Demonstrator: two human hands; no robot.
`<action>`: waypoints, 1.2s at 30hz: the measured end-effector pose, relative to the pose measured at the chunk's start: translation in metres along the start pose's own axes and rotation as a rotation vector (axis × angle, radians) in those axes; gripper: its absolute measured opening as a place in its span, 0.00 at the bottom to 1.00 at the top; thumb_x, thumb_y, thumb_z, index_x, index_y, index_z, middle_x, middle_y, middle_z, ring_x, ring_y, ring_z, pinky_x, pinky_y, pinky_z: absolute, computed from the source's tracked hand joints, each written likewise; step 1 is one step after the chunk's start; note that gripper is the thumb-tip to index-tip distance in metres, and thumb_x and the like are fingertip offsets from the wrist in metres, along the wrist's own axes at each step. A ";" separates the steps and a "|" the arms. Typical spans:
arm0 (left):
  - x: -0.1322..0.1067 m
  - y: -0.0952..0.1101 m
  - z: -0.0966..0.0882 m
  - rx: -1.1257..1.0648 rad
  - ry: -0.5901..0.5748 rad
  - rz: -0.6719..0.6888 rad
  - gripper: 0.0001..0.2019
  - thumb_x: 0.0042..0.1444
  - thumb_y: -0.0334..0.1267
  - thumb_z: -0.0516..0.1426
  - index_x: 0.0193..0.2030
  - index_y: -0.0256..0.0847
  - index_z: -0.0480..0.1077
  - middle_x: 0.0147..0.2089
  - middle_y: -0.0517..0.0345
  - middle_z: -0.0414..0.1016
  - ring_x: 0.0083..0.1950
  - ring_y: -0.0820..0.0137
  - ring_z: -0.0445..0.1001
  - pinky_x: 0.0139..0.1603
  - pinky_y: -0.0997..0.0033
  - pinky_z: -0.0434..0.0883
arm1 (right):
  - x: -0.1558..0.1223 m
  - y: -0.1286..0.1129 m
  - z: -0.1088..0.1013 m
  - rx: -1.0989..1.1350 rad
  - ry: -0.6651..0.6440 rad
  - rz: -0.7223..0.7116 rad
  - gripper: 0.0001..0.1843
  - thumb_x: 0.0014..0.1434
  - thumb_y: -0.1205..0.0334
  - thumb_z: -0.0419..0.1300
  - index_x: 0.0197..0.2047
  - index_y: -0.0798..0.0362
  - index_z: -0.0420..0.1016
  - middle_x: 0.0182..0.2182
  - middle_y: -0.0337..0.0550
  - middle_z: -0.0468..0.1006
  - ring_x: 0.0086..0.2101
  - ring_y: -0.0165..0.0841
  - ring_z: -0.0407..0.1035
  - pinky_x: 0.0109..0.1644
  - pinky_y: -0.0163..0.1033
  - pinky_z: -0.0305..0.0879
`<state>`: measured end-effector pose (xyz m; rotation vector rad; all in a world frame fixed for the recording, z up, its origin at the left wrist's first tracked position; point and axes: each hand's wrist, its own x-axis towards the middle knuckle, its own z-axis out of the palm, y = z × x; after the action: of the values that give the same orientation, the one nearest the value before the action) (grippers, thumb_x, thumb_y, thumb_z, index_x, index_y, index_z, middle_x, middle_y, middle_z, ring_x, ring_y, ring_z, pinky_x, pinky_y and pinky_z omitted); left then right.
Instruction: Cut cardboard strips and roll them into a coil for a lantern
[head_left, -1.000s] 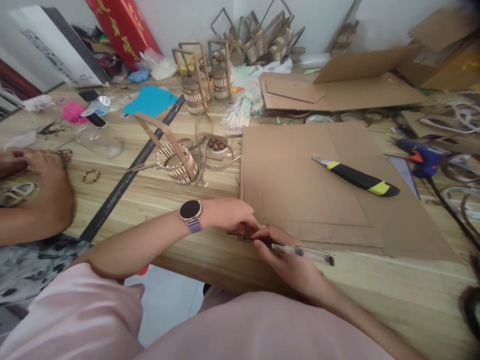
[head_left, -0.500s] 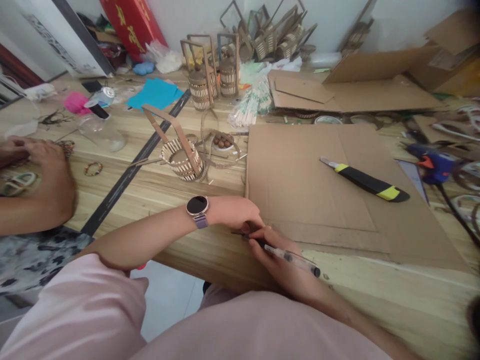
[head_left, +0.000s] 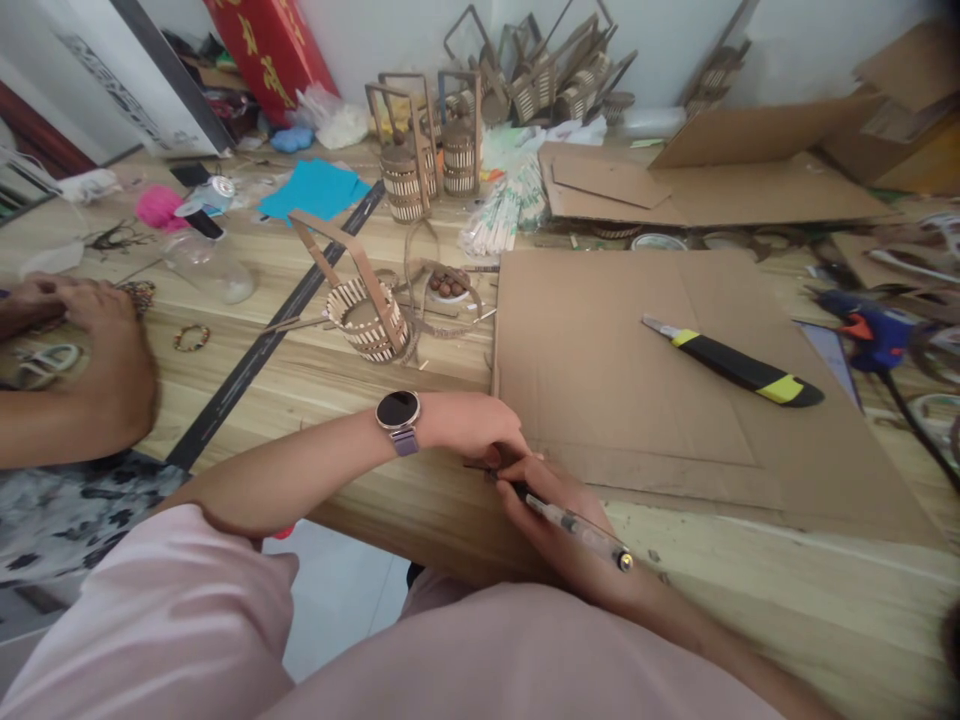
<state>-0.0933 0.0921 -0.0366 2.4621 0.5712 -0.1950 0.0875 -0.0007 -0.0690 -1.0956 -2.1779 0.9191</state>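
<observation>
Right hand: [head_left: 551,500] at the table's [head_left: 360,515] near edge; fingers closed on the pen.
Pen: [head_left: 581,535] clear barrel, slanting across the right hand, writing end towards the left hand.
Left hand: [head_left: 476,422] bent down at the wrist, touching the right; fingers curled narrow, though from here I cannot tell whether they pinch the dark piece.
Dark piece: [head_left: 475,465] small, thin, beneath the left hand near the table edge; mostly hidden.
Watch: [head_left: 397,409] round dark face, purple strap, on the left wrist.
Cardboard: [head_left: 585,350] flat sheets, just beyond both hands.
Knife: [head_left: 735,370] black and yellow, lying on the cardboard, blade pointing left.
Co-worker's hands: [head_left: 97,320] at the left of the table, beside a beaded bracelet [head_left: 192,338].
Basket: [head_left: 371,325] one, upright, tall handle, left of the cardboard.
Dish: [head_left: 448,284] brown balls inside, near the basket.
Glue gun: [head_left: 874,335] blue, right of the knife.
Blue sheets: [head_left: 313,190] overlapping, behind the basket.
Basket heap: [head_left: 540,85] jumbled, against the wall.
</observation>
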 end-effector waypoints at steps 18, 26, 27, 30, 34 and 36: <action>-0.002 0.005 -0.004 0.059 -0.073 -0.051 0.21 0.57 0.26 0.60 0.55 0.51 0.77 0.36 0.58 0.78 0.34 0.68 0.72 0.27 0.71 0.55 | -0.005 -0.004 -0.018 -0.021 0.037 0.072 0.08 0.64 0.62 0.52 0.35 0.47 0.71 0.32 0.38 0.80 0.32 0.33 0.75 0.34 0.37 0.69; -0.002 0.009 -0.009 0.131 -0.136 -0.093 0.25 0.61 0.30 0.60 0.63 0.54 0.71 0.41 0.57 0.77 0.38 0.67 0.74 0.30 0.71 0.57 | -0.032 0.013 -0.050 -0.143 0.259 0.133 0.10 0.63 0.57 0.55 0.30 0.45 0.71 0.22 0.35 0.76 0.23 0.33 0.72 0.27 0.36 0.67; -0.002 0.009 -0.010 0.123 -0.131 -0.094 0.24 0.61 0.30 0.60 0.63 0.54 0.71 0.40 0.57 0.77 0.37 0.67 0.74 0.30 0.71 0.57 | -0.034 0.013 -0.052 -0.143 0.276 0.141 0.10 0.63 0.57 0.55 0.29 0.45 0.71 0.22 0.36 0.76 0.23 0.34 0.72 0.27 0.37 0.66; -0.002 0.009 -0.010 0.105 -0.111 -0.091 0.24 0.59 0.29 0.61 0.61 0.54 0.73 0.38 0.59 0.77 0.36 0.68 0.74 0.30 0.72 0.58 | -0.031 0.012 -0.050 -0.109 0.262 0.160 0.11 0.64 0.55 0.55 0.30 0.45 0.72 0.23 0.37 0.77 0.24 0.34 0.73 0.26 0.36 0.67; -0.003 0.008 -0.009 0.101 -0.101 -0.077 0.24 0.58 0.28 0.61 0.60 0.52 0.73 0.39 0.58 0.77 0.38 0.67 0.74 0.31 0.72 0.58 | -0.019 0.005 -0.035 -0.033 0.150 0.121 0.11 0.65 0.57 0.53 0.33 0.46 0.74 0.27 0.38 0.79 0.28 0.33 0.75 0.33 0.36 0.70; -0.002 0.008 -0.008 0.086 -0.104 -0.068 0.23 0.58 0.27 0.61 0.59 0.50 0.74 0.38 0.58 0.77 0.37 0.66 0.74 0.30 0.72 0.57 | -0.013 0.001 -0.027 0.002 0.094 0.094 0.11 0.65 0.58 0.53 0.34 0.47 0.74 0.31 0.39 0.81 0.33 0.33 0.76 0.37 0.37 0.71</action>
<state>-0.0915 0.0905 -0.0252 2.4999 0.6141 -0.3799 0.1139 -0.0020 -0.0549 -1.2246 -2.0643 0.8919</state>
